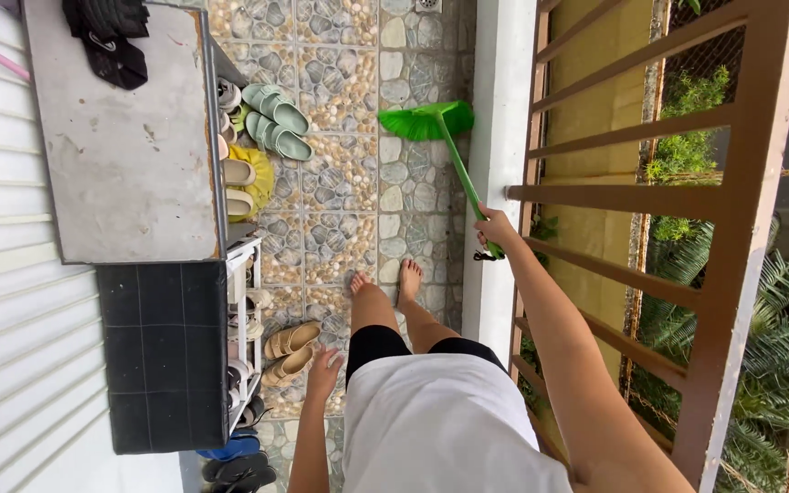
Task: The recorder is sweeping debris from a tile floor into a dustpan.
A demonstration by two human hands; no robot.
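Note:
My right hand (495, 228) grips the end of a green broom's handle (460, 173). The broom's green bristle head (425, 120) rests on the pebble-patterned tile floor (340, 210) ahead of me, next to a white ledge (497, 137). My left hand (323, 372) hangs at my side with the fingers apart and nothing in it, just above a pair of tan sandals (289, 351). My bare feet (385, 278) stand on the tiles.
A grey-topped cabinet (130, 155) and a black-tiled stand (164, 356) line the left wall, with a white shoe rack (244, 329) beside them. Pale green slippers (276, 123) and other footwear lie on the floor. A brown metal railing (687, 210) runs along the right.

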